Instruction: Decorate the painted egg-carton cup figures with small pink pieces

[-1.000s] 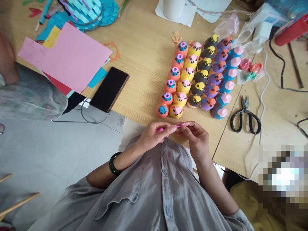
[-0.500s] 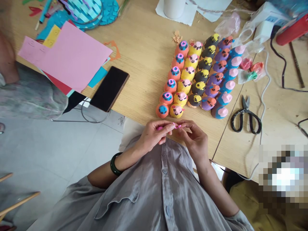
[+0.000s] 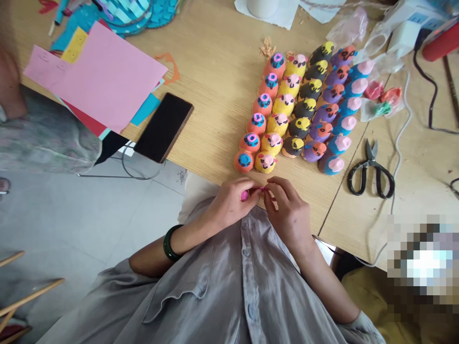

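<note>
My left hand (image 3: 233, 200) is closed around a lump of pink clay (image 3: 244, 196), with its fingertips pinching a thin pink bit. Against those fingertips, my right hand (image 3: 289, 208) pinches the same small pink bit, which is mostly hidden. Just beyond both hands stand rows of small painted figures with faces. Nearest are an orange figure with a blue face (image 3: 244, 161) and a yellow one with a pink face (image 3: 265, 163). Other orange figures behind it wear pink rings on their blue tops, such as this ringed orange figure (image 3: 250, 142).
Black-handled scissors (image 3: 371, 169) lie right of the figures, beside a grey cable (image 3: 400, 138). Small bags of coloured clay (image 3: 385, 100) sit behind them. A phone (image 3: 164, 128) and pink paper (image 3: 114, 79) lie to the left. Another person's arm (image 3: 10, 81) shows at far left.
My fingertips have drawn closer together over the pink bit, and my right hand has turned knuckles-up. More of the pink lump shows in my left hand. The view has shifted slightly.
</note>
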A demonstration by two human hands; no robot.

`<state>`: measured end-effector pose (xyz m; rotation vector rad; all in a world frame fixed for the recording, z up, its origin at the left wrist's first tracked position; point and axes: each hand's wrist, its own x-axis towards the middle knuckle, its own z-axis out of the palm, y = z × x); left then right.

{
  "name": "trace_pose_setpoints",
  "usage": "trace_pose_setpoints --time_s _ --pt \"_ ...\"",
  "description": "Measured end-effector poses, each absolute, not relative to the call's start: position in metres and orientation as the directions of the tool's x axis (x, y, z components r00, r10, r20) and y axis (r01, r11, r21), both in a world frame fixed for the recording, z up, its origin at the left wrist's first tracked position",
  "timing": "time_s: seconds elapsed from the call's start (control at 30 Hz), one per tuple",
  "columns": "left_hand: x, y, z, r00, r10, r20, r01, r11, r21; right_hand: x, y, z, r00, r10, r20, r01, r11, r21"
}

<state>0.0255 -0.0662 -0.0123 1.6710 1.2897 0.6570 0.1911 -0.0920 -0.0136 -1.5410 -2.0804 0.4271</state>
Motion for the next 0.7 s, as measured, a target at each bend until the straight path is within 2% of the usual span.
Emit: trace_pose_setpoints --time_s 0.13,0.33,0.4,0.5,0.6,0.7 --pt "0.025 -0.0667 -0.0138 0.326 0.941 -0.089 0.467 -0.079 0.881 0.1908 -0.0915 -0.0106 -0.274 0.93 0.244 0.836 0.356 -0.418" --pt "0.0219 -0.0646 -0.0134 0.33 0.939 -0.101 0.413 -0.047 0.909 0.1915 -0.0921 -0.0095 -0.3 0.924 0.237 0.833 0.375 -0.407" --pt "0.0201 -0.0634 -0.0133 0.331 0.939 -0.096 0.411 -0.051 0.91 0.1914 -0.092 -0.0095 -0.281 0.932 0.227 0.8 0.359 -0.481" --pt "0.0176 -0.0624 -0.0123 0.309 0.942 -0.132 0.404 -0.004 0.915 0.1905 -0.0928 -0.0106 -0.193 0.969 0.155 0.68 0.246 -0.691" --pt "0.0164 -0.0628 -0.0107 0.289 0.924 -0.249 0.329 0.148 0.933 0.1894 -0.0945 -0.0121 -0.06 0.998 0.025 0.495 0.051 -0.867" --pt "0.0166 -0.0639 -0.01 0.311 0.885 -0.346 0.236 0.28 0.931 0.1885 -0.0947 -0.0121 -0.027 0.998 -0.057 0.351 -0.044 -0.935"
